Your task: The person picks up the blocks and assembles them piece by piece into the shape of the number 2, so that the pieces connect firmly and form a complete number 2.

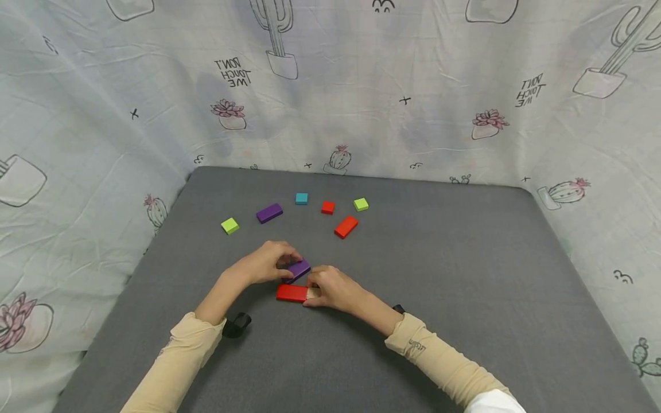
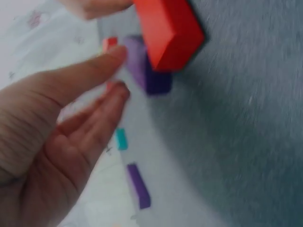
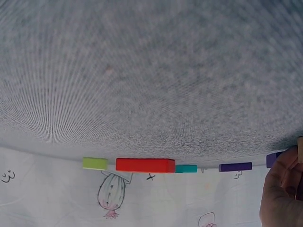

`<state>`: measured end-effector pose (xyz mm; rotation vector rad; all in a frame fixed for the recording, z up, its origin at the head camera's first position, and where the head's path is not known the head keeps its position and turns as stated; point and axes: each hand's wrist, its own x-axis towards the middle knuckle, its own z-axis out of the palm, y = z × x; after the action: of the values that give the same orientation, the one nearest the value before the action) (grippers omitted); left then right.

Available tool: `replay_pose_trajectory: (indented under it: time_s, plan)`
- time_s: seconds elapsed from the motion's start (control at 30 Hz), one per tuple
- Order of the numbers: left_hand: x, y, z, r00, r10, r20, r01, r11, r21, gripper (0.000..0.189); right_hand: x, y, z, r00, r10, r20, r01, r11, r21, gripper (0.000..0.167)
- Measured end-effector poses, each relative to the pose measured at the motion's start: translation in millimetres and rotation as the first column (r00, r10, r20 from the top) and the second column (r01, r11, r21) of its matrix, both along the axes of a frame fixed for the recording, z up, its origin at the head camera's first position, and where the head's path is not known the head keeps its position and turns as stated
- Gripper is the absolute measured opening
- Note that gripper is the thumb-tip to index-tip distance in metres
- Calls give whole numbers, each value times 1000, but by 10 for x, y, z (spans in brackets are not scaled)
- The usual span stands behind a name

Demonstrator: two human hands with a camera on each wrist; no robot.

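Observation:
My left hand (image 1: 264,263) is at the near purple block (image 1: 298,271), thumb and fingers around its left end. In the left wrist view a gap shows between thumb and fingers, and the purple block (image 2: 137,64) lies mostly beyond their tips. My right hand (image 1: 335,289) pinches a pale wood-coloured block (image 1: 313,293) between thumb and fingers. That block meets the right end of a red block (image 1: 291,293) just in front of the purple one. In the right wrist view, fingers and part of the wood-coloured block show at the right edge.
Farther back on the grey table (image 1: 465,275) lie two lime green blocks (image 1: 229,225), another purple block (image 1: 269,213), a teal block (image 1: 302,199), a small red block (image 1: 327,207) and a longer red block (image 1: 346,227). A printed white curtain (image 1: 403,132) hangs behind.

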<state>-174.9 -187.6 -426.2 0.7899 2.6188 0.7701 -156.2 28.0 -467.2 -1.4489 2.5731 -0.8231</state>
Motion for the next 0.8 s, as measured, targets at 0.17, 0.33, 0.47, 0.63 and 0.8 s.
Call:
replay_pose_trajectory:
  time_s: [0.17,0.33,0.47,0.63,0.8]
  plan:
    - [129,-50,37,995,-62,-84,64,998,15,31,0,-6,0,1000,1,3,-1,1000,4,25]
    - [233,-52,-18,988,-100,-115,95,994,-46,34,-6,-9,4,1000,-4,-19,4,1000,7,26]
    - [253,-71,-84,990,-76,-118,74,997,-24,33,-11,-12,2,999,2,-35,-2,1000,3,29]
    - [258,-92,-126,989,-65,-133,66,998,4,34,-22,-12,-11,999,20,-38,-21,1000,-18,32]
    - [255,-84,-133,985,-65,-158,67,998,5,34,-56,43,39,1000,24,4,-24,999,-30,36]
